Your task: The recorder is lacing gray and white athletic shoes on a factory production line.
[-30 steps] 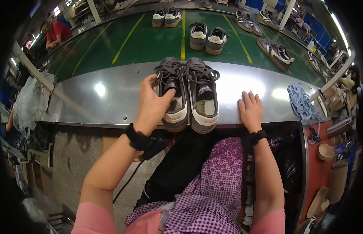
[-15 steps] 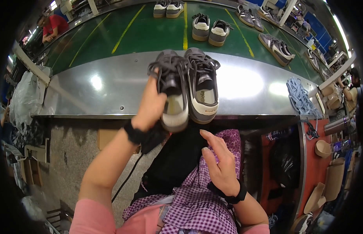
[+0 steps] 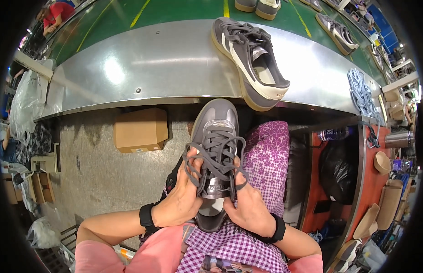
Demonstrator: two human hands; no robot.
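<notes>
A dark grey sneaker (image 3: 218, 120) is held over my lap, its toe pointing away from me. My left hand (image 3: 184, 195) grips its left side by the collar and laces. On the other side my right hand (image 3: 250, 204) is closed around the collar, fingers at the lace ends. The loose grey laces hang in loops over the tongue. A matching sneaker (image 3: 261, 84) with a white stripe and gum sole sits askew on the metal ledge (image 3: 175, 68), its heel jutting past the near edge. Neither hand touches it.
Beyond the ledge runs a green conveyor (image 3: 184, 13) with more sneakers (image 3: 336, 32). Light blue laces (image 3: 360, 91) lie at the ledge's right end. A cardboard box (image 3: 141, 129) stands on the floor; a red shelf unit (image 3: 368, 173) is at my right.
My left hand has brought one sneaker off the ledge to my lap, and my right hand has joined it. The other sneaker now sits turned on the ledge. My view has tilted down.
</notes>
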